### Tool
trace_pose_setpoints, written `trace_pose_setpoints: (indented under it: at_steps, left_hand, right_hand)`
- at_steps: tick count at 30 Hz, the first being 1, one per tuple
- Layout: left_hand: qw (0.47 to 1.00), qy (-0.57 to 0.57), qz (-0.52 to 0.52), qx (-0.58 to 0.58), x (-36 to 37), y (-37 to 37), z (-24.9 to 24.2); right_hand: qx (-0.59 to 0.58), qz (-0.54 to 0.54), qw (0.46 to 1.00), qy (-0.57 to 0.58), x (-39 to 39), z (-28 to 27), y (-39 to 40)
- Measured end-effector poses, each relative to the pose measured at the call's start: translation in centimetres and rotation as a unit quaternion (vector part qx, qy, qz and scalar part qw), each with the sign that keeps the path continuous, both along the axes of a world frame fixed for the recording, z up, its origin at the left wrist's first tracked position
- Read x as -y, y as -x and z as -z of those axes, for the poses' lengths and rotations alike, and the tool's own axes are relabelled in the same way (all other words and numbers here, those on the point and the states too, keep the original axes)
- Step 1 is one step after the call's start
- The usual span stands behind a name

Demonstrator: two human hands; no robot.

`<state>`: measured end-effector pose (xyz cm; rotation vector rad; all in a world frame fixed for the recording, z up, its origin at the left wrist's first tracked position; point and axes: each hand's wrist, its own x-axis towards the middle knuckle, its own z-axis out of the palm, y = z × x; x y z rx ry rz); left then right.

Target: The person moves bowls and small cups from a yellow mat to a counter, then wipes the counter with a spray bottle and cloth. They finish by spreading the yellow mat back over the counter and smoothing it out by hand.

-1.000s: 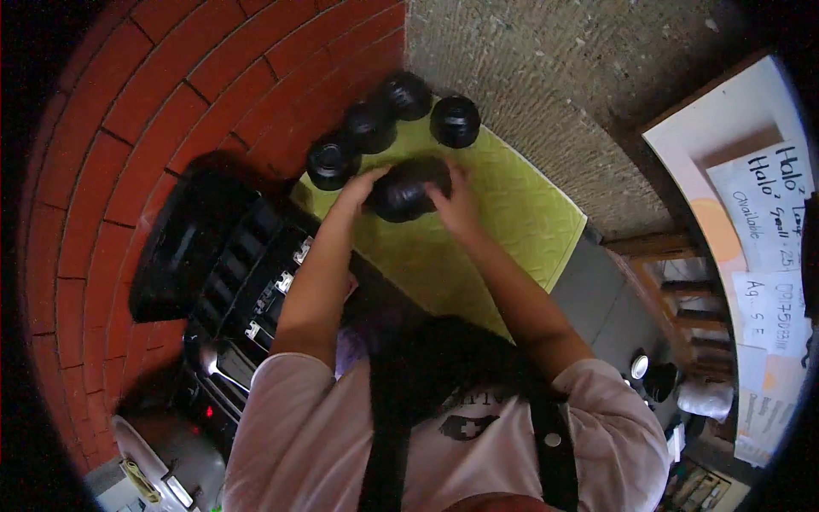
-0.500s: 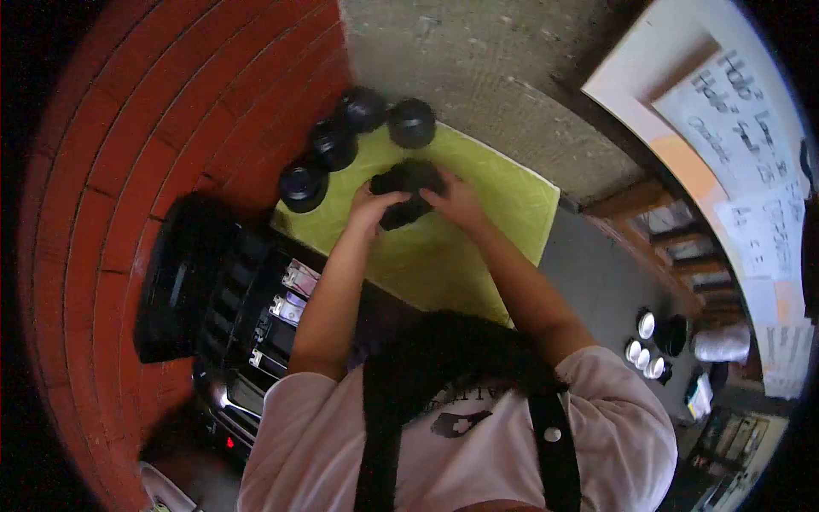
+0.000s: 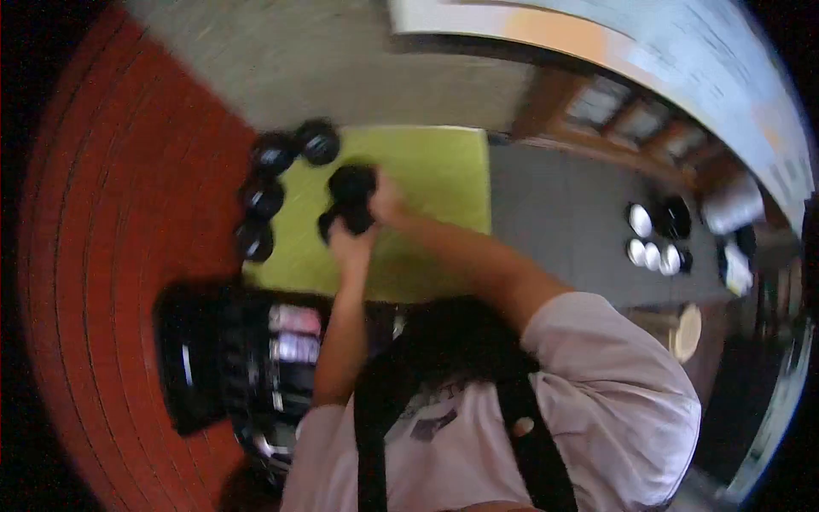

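My right hand (image 3: 388, 200) is closed around the side of a black round object (image 3: 351, 183), held above a yellow-green mat (image 3: 426, 162). Just below it, my left hand (image 3: 348, 243) is closed on a dark, soft-looking bundle (image 3: 351, 219) that touches or overlaps the round object. Blur hides the exact kind of both things and most of my fingertips. Several similar glossy black round objects (image 3: 263, 198) stand in a curved row along the mat's left and back edge.
Below the mat on the left is an open cash drawer holding banknotes (image 3: 294, 320). A red brick wall (image 3: 128, 213) rises at left. On the grey counter (image 3: 554, 205) to the right are white round items (image 3: 653, 256) and a black bowl-like thing (image 3: 676, 218). Paper signs (image 3: 682, 60) hang above.
My view has turned, swinging the mat and row to the left. The dark mass held between both hands now shows as two parts, one in each hand, with my left hand lower.
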<state>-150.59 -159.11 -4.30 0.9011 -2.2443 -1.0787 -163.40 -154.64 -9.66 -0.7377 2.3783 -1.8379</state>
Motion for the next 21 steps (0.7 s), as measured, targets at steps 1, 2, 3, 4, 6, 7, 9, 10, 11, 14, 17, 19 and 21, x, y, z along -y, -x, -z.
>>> trace_pose_setpoints:
  at_steps: [1, 2, 3, 4, 6, 7, 9, 10, 11, 14, 17, 19, 21]
  left_hand:
    - [0.994, -0.093, 0.040, -0.026, 0.4, 0.5, 1.6]
    - [0.999, 0.023, 0.023, -0.013, -0.7, 0.7, 0.6]
    - [0.998, 0.061, 0.026, -0.001, -1.8, 0.8, -0.8]
    - [0.994, 0.102, 0.031, -0.033, -1.6, 1.2, 0.2]
    - [0.995, 0.083, 0.056, -0.007, -1.4, 1.3, 0.8]
    - [0.987, 0.153, 0.023, 0.054, -1.6, 1.6, 1.0]
    - [0.968, 0.223, -0.003, 0.114, -2.4, 2.2, 1.0]
    - [0.952, 0.257, -0.010, 0.164, -3.2, 2.6, 0.6]
    - [0.933, 0.291, -0.015, 0.211, -4.2, 3.3, 0.0]
    - [0.908, 0.341, -0.008, 0.245, -3.6, 4.2, 1.8]
    - [0.908, 0.350, -0.046, 0.224, -4.2, 5.2, 1.3]
    - [0.902, 0.316, -0.062, 0.287, -4.5, 6.6, 0.6]
    - [0.913, 0.304, -0.076, 0.260, -3.6, 6.5, 0.6]
  right_hand:
    - [0.051, 0.022, 0.997, -0.060, -0.3, -0.6, 0.3]
    - [0.110, 0.039, 0.986, -0.116, -1.1, -1.0, 0.2]
    - [0.115, 0.071, 0.984, -0.113, -3.0, -0.9, 0.5]
    - [0.071, 0.073, 0.991, -0.083, -4.7, -0.7, 0.6]
    - [0.030, 0.076, 0.995, -0.058, -8.5, -0.8, 0.8]
    - [0.144, 0.059, 0.988, 0.005, -10.9, -1.2, 1.3]
    - [0.257, 0.047, 0.963, 0.070, -17.3, -3.5, 1.9]
    - [0.327, -0.003, 0.942, 0.072, -22.4, -6.7, 2.0]
    - [0.393, -0.053, 0.915, 0.074, -27.3, -8.4, 2.2]
    - [0.401, -0.054, 0.907, 0.115, -39.8, -10.0, 1.8]
    - [0.436, 0.035, 0.880, 0.184, -50.6, -10.3, 0.5]
    - [0.423, 0.117, 0.878, 0.191, -59.2, -7.5, -0.3]
    - [0.444, 0.197, 0.852, 0.195, -63.2, -7.8, -1.5]
